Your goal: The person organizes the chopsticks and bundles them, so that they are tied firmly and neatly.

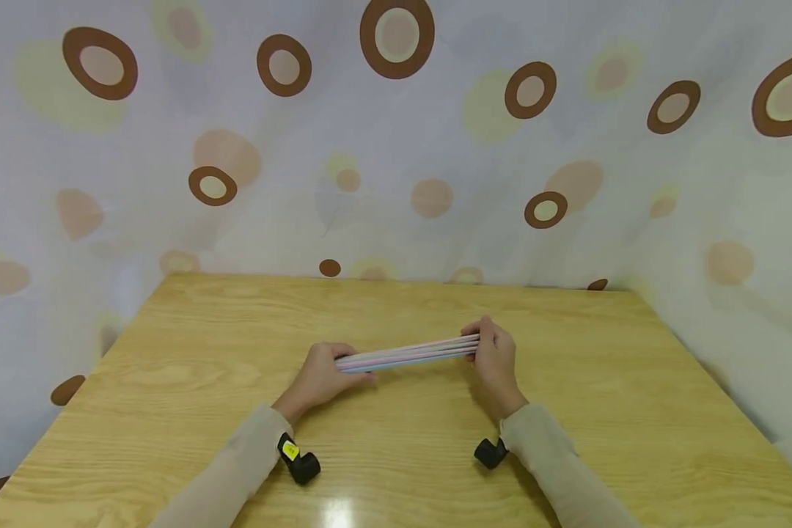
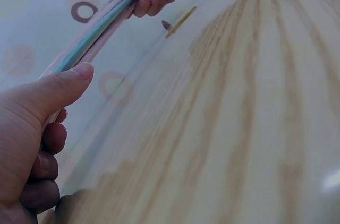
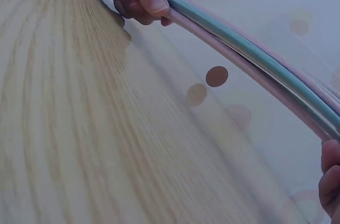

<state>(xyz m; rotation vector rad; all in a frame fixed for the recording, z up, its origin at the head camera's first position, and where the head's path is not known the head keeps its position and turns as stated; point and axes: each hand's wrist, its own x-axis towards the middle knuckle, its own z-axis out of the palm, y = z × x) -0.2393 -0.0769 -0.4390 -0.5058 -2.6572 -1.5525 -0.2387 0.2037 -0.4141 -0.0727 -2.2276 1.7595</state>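
A bundle of long, thin pastel tubes (image 1: 405,356), pink, white and light blue, is stretched between both hands above the table. They look like drinking straws, though their exact kind is hard to tell. The left hand (image 1: 322,375) grips the bundle's left end, its thumb lying along the top in the left wrist view. At the other end, slightly higher in the head view, the right hand (image 1: 496,361) holds it between thumb and fingers. A blue-green tube (image 3: 255,57) runs between pink ones in the right wrist view. Both ends are hidden inside the hands.
A light wooden table (image 1: 396,455) lies beneath the hands. Behind it hangs a pale sheet (image 1: 396,132) with brown rings and dots, continuing along both sides. Each sleeved wrist carries a small black camera (image 1: 300,462).
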